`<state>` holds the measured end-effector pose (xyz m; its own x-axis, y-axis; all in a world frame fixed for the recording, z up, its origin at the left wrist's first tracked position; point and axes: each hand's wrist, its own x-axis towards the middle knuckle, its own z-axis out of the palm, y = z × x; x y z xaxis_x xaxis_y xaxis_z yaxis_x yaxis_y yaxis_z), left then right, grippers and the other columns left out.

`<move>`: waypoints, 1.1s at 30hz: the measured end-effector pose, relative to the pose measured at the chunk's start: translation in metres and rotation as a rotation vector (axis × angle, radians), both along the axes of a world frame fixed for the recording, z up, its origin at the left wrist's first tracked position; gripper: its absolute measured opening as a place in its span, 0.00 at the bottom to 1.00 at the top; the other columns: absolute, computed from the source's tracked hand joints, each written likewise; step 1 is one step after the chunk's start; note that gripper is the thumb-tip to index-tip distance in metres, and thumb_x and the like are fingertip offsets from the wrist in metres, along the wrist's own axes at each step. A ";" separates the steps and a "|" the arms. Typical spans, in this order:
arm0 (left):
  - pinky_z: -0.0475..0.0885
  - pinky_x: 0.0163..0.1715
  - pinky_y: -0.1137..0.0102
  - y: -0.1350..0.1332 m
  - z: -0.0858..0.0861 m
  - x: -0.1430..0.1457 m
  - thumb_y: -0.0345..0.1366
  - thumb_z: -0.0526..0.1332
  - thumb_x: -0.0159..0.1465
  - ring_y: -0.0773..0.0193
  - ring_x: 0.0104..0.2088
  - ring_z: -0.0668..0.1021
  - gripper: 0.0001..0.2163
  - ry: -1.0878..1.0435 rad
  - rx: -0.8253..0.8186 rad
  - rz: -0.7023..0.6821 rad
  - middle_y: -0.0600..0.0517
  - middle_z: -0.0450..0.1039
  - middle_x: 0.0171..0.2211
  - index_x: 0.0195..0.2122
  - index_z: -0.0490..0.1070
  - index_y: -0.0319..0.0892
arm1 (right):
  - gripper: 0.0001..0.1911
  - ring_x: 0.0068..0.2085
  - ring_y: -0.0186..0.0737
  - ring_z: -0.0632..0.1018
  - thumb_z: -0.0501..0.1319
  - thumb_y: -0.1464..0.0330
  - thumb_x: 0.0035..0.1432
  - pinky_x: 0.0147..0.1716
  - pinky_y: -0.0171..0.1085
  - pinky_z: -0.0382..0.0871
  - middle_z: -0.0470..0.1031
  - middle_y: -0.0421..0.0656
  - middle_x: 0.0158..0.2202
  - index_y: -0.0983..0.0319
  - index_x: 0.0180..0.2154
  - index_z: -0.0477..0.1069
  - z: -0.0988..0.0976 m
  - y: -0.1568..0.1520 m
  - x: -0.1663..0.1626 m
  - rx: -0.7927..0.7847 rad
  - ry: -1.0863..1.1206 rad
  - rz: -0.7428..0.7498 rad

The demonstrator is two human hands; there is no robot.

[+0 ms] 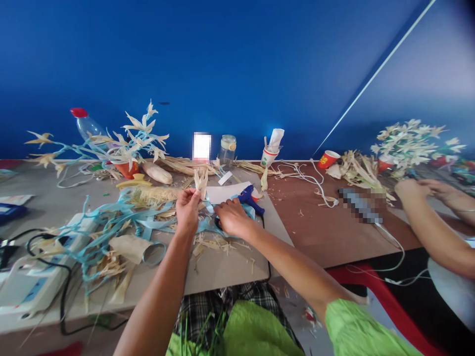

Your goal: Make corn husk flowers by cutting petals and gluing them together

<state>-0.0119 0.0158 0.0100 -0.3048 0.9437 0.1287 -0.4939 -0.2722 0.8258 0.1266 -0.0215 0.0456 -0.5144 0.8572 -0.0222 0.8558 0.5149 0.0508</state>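
My left hand (187, 210) is closed in a pinch round the base of a small pale husk flower (201, 181), held upright over the grey table (230, 267). My right hand (233, 216) rests just to its right with fingers curled over the handle of a blue glue gun (249, 198), whose nozzle points away toward a white sheet (226, 192). Light blue ribbon strips (122, 217) and dry husk scraps (208, 243) lie around both hands.
A branch of husk flowers (126, 143) and a bottle with a red cap (86, 124) stand far left. A glass jar (227, 149), paper cups (268, 156) and a red cup (328, 159) line the back. Another person's hands (423, 190) work at right. Tape roll (154, 253), black cables (63, 296).
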 end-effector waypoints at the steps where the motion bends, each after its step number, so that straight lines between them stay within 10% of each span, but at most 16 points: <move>1: 0.66 0.29 0.75 0.000 0.000 0.000 0.38 0.69 0.48 0.72 0.24 0.71 0.13 0.004 0.003 0.004 0.57 0.67 0.23 0.28 0.66 0.40 | 0.12 0.45 0.51 0.72 0.52 0.72 0.56 0.43 0.45 0.55 0.75 0.53 0.40 0.65 0.41 0.70 0.001 0.001 0.000 0.007 0.000 0.000; 33: 0.68 0.32 0.73 0.000 -0.001 -0.001 0.37 0.69 0.49 0.71 0.26 0.72 0.12 0.051 0.041 0.041 0.57 0.67 0.24 0.29 0.67 0.41 | 0.12 0.44 0.51 0.73 0.55 0.71 0.54 0.44 0.45 0.55 0.77 0.54 0.36 0.66 0.38 0.73 0.013 -0.003 -0.007 -0.074 -0.028 0.083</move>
